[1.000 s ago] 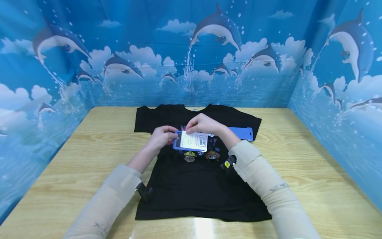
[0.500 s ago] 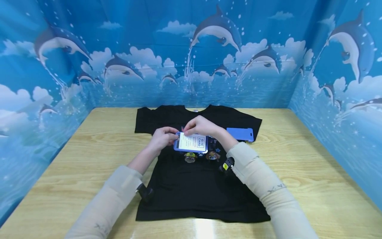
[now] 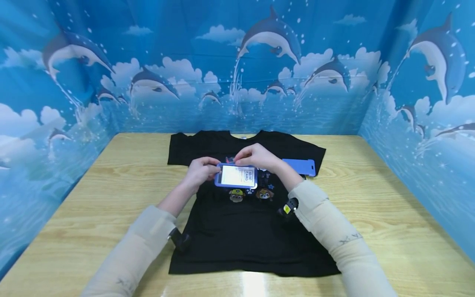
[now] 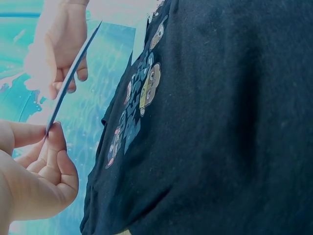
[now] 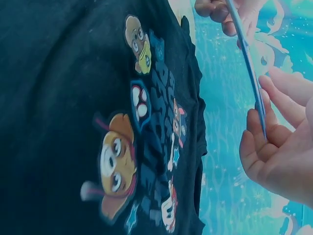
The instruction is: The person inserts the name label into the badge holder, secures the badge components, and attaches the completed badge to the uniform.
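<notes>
In the head view a blue-framed card holder is held up over the black T-shirt. A white card insert printed "ID/IC CARD" lies within its frame. My left hand pinches the holder's left end between thumb and fingers. At the holder's upper edge, my right hand grips with thumb and fingertips. Both wrist views show the holder edge-on as a thin strip, so its faces are hidden there. In the right wrist view, the right hand's thumb and fingers lie on opposite sides of it.
On the shirt's right side rests a flat blue piece with a small slot. Cartoon dog prints decorate the shirt's chest. Beneath is a wood-grain table, enclosed by a blue dolphin curtain.
The white card has shifted from overlapping the holder's frame to lying inside it, with the blue border now showing around. My right hand has moved slightly right along the upper edge.
</notes>
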A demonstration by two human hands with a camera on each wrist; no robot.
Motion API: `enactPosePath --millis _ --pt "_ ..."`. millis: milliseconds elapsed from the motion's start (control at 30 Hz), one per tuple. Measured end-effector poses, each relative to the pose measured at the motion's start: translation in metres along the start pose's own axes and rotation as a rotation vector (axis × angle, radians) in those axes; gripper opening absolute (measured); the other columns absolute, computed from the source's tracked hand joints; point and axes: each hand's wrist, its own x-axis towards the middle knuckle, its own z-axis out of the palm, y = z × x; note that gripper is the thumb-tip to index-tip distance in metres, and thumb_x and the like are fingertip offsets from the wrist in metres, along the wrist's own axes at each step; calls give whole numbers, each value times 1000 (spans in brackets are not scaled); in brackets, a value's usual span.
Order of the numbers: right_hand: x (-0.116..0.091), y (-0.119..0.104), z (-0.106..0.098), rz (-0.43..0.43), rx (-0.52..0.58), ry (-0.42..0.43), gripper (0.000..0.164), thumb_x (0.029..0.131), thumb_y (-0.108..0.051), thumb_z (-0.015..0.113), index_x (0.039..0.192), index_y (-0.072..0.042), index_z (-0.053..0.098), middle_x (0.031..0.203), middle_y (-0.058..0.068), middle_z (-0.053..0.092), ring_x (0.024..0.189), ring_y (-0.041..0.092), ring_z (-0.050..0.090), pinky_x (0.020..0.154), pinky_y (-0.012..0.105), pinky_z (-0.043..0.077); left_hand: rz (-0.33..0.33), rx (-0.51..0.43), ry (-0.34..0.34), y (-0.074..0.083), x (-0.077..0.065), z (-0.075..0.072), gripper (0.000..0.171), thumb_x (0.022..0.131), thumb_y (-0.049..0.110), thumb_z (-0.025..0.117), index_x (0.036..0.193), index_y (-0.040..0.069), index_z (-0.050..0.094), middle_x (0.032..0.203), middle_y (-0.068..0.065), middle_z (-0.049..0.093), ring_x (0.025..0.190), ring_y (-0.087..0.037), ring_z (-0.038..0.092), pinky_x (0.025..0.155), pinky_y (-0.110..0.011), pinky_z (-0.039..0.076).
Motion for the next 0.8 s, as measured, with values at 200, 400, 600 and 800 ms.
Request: enactPosePath --millis 200,400,600,800 --pt "-11 13 -8 59 23 56 29 89 -20 62 111 -1 65 109 9 62 100 23 54 87 43 43 15 -10 18 0 -1 -2 26 88 9 58 112 2 60 107 -14 58 84 -23 55 81 -38 46" --pt "-22 24 -13 135 16 68 32 90 -26 60 112 -3 64 111 10 60 100 24 52 87 44 43 19 -16 28 -1 -1 -5 26 88 9 58 113 2 60 106 -14 58 83 -22 54 81 -38 45" --pt "-31 27 -13 183 47 38 32 90 -27 60 108 -2 66 98 10 60 92 26 53 84 45 44 17 -52 37 -2 0 -4 27 87 8 58 113 1 60 105 -15 58 80 -21 54 83 -41 45" --pt "-34 25 -10 230 112 45 34 90 -26 60 109 3 65 87 8 63 83 21 56 77 37 47 30 -68 44 -3 0 -2 27 87 7 58 113 -1 60 103 -14 59 77 -19 55 82 -41 46"
